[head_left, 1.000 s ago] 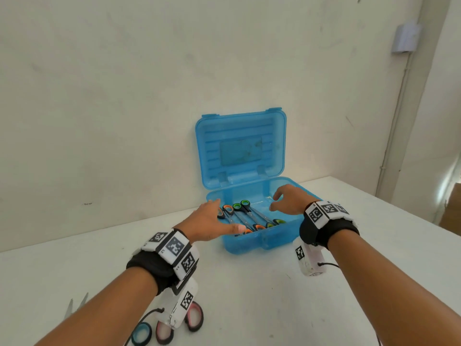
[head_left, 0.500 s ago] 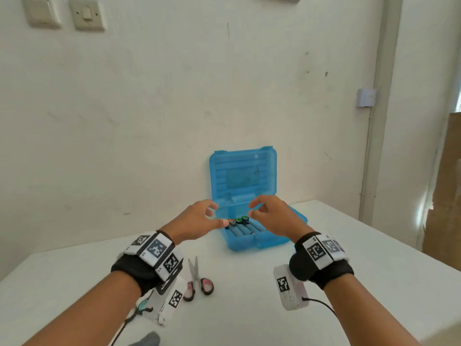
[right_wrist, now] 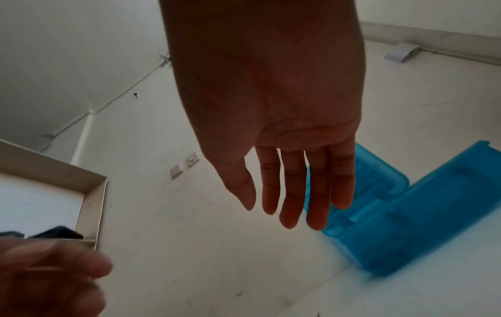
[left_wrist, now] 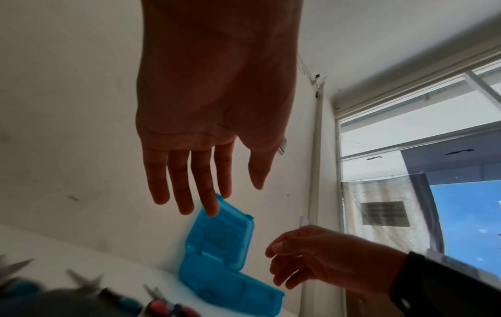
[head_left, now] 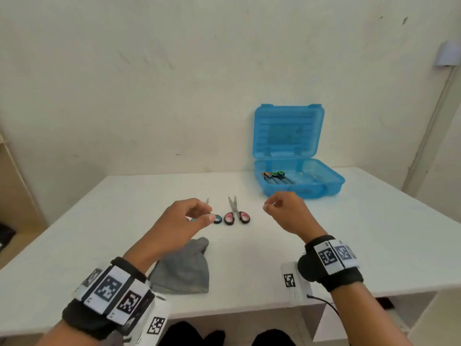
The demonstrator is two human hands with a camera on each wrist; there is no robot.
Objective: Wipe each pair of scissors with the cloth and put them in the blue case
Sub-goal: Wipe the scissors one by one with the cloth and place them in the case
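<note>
I have pulled both hands back from the blue case [head_left: 298, 181], which now stands well beyond my right fingertips with its lid up and several scissors lying in its tray. My left hand [head_left: 183, 222] hovers with fingers loose and empty, just over the teal-handled scissors [head_left: 216, 219]; the pink-handled scissors [head_left: 235, 214] lie closed just to the right of those fingers, between my two hands. My right hand [head_left: 289, 212] hangs relaxed above the table [head_left: 374, 233], holding nothing. The grey cloth [head_left: 184, 268] lies crumpled near my left wrist, behind my fingers.
</note>
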